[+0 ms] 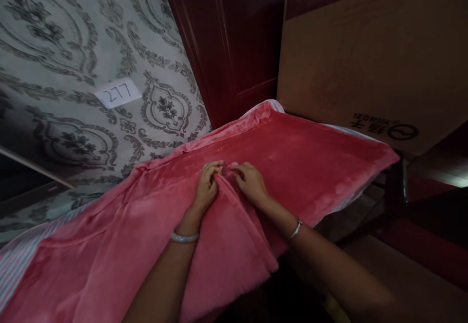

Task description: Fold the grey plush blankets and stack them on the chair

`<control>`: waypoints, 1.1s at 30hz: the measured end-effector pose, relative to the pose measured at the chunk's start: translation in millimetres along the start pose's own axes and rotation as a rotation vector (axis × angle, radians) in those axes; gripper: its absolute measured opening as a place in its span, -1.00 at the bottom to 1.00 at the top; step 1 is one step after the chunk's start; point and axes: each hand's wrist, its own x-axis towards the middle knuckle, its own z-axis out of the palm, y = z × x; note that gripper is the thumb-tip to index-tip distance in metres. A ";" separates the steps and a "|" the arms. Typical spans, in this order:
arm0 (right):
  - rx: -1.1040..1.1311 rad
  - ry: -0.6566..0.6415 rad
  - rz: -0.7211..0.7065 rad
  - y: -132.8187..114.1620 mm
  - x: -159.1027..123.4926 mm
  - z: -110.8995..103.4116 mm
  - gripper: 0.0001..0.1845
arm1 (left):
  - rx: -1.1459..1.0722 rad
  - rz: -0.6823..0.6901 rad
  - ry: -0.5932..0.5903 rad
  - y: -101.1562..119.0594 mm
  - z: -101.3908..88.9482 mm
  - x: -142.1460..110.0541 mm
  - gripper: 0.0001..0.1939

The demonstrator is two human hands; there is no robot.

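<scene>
A pink-red plush blanket lies spread over a long surface, with part of it raised toward me in a fold. My left hand is closed on the edge of that fold near the middle. Close by on the right, my right hand pinches the blanket at the same fold, its fingertips nearly meeting the left ones. What lies between the fingertips is too small to make out. The fold's loose end hangs down over the near edge.
Striped cloth shows under the blanket at the left and along the right edge. Patterned wallpaper with a paper marked 277 rises behind. A dark red door and a large cardboard box stand at the far side.
</scene>
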 end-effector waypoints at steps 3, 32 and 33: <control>-0.233 -0.221 0.039 -24.3 22.3 -7.3 -0.61 | 0.000 0.009 0.045 -0.3 -0.6 0.1 -0.83; 0.097 -0.212 -0.248 -10.1 5.4 33.8 -0.61 | 0.005 -0.057 0.201 11.3 -8.2 2.1 -0.95; 0.137 -0.215 -0.256 -7.9 2.3 35.1 -0.60 | 0.005 -0.059 0.194 12.2 -8.9 2.2 -0.95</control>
